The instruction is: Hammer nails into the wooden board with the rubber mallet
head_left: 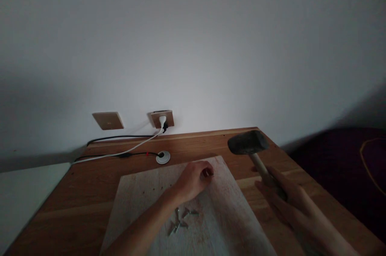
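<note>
My right hand [286, 197] grips a hammer [249, 142] by its pale handle. Its thick, dark head is raised to the right of a whitish wooden board [132, 199]. Near the board's far right corner, my left hand [194, 179] rests with thumb and fingers curled into a pinch. Whatever sits between those fingertips is too small and dark to make out. Several silvery screws or nails [177, 224] lie in a loose pile on the board, just right of my left forearm. A short row of dark spots [153, 188] marks the board left of that hand.
Beneath the board is a brown wooden table [78, 207], set against a pale wall. Cables [120, 154] run along its back left to a wall socket [163, 119] and a round cable grommet [163, 157]. A dark purple surface [337, 167] lies beyond the right edge.
</note>
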The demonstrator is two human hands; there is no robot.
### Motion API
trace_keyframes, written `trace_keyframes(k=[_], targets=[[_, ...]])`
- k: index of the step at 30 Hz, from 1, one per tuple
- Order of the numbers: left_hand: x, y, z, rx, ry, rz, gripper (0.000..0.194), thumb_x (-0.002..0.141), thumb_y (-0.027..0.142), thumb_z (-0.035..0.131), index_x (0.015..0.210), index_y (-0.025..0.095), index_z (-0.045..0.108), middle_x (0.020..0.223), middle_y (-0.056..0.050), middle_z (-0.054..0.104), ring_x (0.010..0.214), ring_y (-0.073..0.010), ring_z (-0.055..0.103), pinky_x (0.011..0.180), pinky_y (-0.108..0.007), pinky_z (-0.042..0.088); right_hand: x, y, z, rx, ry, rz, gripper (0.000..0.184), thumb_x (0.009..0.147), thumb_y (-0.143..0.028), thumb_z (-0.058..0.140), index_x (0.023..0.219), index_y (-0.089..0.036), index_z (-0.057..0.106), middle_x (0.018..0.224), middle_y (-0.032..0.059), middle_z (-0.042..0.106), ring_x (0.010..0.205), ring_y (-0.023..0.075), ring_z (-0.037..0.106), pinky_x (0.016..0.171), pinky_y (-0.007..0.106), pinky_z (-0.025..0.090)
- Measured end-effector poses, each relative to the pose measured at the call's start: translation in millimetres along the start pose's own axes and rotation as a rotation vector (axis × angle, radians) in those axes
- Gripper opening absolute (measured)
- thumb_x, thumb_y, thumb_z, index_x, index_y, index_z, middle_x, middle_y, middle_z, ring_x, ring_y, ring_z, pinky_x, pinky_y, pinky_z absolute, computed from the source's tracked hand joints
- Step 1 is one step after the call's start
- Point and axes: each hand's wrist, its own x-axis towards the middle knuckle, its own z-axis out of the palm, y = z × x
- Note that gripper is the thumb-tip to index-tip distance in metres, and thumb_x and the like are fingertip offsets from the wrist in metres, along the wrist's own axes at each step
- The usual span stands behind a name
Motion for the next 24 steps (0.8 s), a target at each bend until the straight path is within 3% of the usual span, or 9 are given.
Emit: trace_keyframes(k=[5,8,13,19,24], targets=[[0,-3,0.5,-0.032,0.033,0.004,0.019,0.083,0.002,0.064,0.092,0.017,0.074,0.086,-0.003,0.075,0.075,-0.0159,0.066,0.072,-0.025,0.049,-8,7,-3,0.047,-0.041,0.019,0.07,0.085,-0.078,0.064,0.134,-0.028,0.064,0.067,-0.0041,0.058,0.053,0.0149,0.056,0.046,0.023,0.049],[-1,-1,-0.4,-0.035,0.045,0.012,0.021,0.083,0.001,0.064,0.092,0.016,0.076,0.088,-0.004,0.077,0.076,-0.0164,0.067,0.071,-0.024,0.049,-4,24,3,-0.073,-0.121,-0.083,0.063,0.088,-0.076,0.062,0.126,-0.026,0.071,0.077,0.0013,0.069,0.067,0.0189,0.066,0.057,0.026,0.054],[-3,-3,1.0,0.009,0.036,0.038,0.035,0.074,-0.008,0.062,0.094,0.016,0.077,0.093,-0.005,0.078,0.082,-0.0179,0.069,0.075,-0.025,0.05,17,38,7,-0.256,-0.221,-0.146,0.051,0.098,-0.065,0.054,0.119,-0.02,0.071,0.065,-0.004,0.059,0.055,0.0137,0.053,0.049,0.023,0.042],[-3,-5,2.1,0.058,0.063,0.078,0.034,0.075,-0.008,0.065,0.094,0.016,0.078,0.093,-0.004,0.079,0.086,-0.0183,0.071,0.079,-0.026,0.05,45,40,5,-0.353,-0.159,-0.282,0.035,0.086,-0.048,0.067,0.108,-0.021,0.068,0.065,-0.0056,0.056,0.058,0.015,0.053,0.055,0.025,0.045],[-3,-2,2.6,0.145,0.027,0.102,0.025,0.083,-0.002,0.07,0.095,0.017,0.08,0.091,-0.004,0.078,0.083,-0.0184,0.071,0.078,-0.027,0.052,44,53,-3,-0.331,-0.134,-0.252,0.033,0.093,-0.055,0.061,0.098,-0.023,0.066,0.066,-0.0043,0.055,0.059,0.0154,0.053,0.053,0.025,0.046]])
